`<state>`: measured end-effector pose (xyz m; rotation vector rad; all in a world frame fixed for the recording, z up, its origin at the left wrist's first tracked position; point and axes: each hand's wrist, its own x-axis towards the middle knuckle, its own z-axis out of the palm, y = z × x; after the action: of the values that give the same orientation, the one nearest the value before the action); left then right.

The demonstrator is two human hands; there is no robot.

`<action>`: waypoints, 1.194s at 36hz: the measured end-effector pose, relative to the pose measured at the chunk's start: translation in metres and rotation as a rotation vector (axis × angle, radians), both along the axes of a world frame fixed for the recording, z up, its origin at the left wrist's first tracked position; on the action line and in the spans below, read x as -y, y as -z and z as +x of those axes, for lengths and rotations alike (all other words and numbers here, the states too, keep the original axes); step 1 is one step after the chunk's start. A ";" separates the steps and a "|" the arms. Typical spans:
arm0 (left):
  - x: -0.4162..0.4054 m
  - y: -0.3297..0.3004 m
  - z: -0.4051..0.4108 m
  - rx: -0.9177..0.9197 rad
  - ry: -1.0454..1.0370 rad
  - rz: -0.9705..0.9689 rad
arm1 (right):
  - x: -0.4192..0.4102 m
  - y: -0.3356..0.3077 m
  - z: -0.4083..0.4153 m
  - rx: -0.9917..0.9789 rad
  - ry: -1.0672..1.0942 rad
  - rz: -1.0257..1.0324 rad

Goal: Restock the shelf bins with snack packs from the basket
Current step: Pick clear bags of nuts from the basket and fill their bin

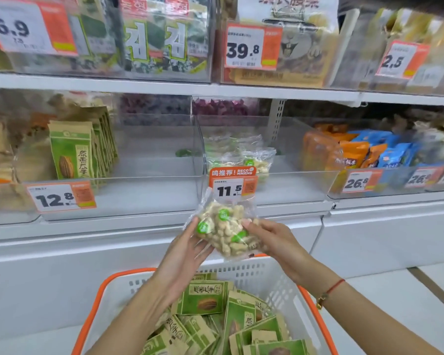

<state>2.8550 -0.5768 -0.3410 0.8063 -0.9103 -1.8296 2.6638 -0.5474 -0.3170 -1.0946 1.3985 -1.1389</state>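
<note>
1. A clear, crinkly plastic pack of peanuts (224, 230), lumpy with pale shells and dotted with round green stickers, is held in the air just below the 11.5 price tag (232, 184).
2. The left hand (183, 254) grasps the pack's left edge, thumb laid over the front and fingers curled behind.
3. The right hand (273, 239) grasps the right edge the same way, fingertips pressed onto the film; a thin red cord and a small gold-coloured bracelet sit at that wrist.
4. Behind the tag, the clear acrylic bin (267, 175) holds more see-through peanut packs (241, 156), slumped near its back left corner.
5. Left of the tag, a second transparent bin carries a 12.8 label and an upright row of flat kraft-paper seed pouches (75, 152) with green panels.
6. Right of the tag, glossy orange and blue sachets (369, 152) are heaped in another bin.
7. Below the tag, under the hands, stands a white perforated plastic basket (274, 283) with an orange rim, filled with loose green-and-brown paper pouches (205, 298) lying at all angles.
</note>
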 end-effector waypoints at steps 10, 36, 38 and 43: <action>0.024 -0.052 -0.024 0.442 0.148 -0.245 | -0.008 -0.029 -0.021 -0.280 -0.046 -0.323; 0.132 -0.141 -0.128 0.898 0.125 -0.861 | 0.096 -0.132 -0.136 -0.943 -0.051 -0.529; 0.140 -0.137 -0.126 0.885 0.103 -0.848 | 0.105 -0.127 -0.136 -0.950 -0.048 -0.548; 0.147 -0.141 -0.125 0.811 0.019 -0.876 | 0.112 -0.129 -0.135 -0.913 0.004 -0.642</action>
<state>2.7296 -0.7235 -0.2001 0.9329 -2.0270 -0.8756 2.5291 -0.6591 -0.1879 -2.2665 1.7278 -1.1691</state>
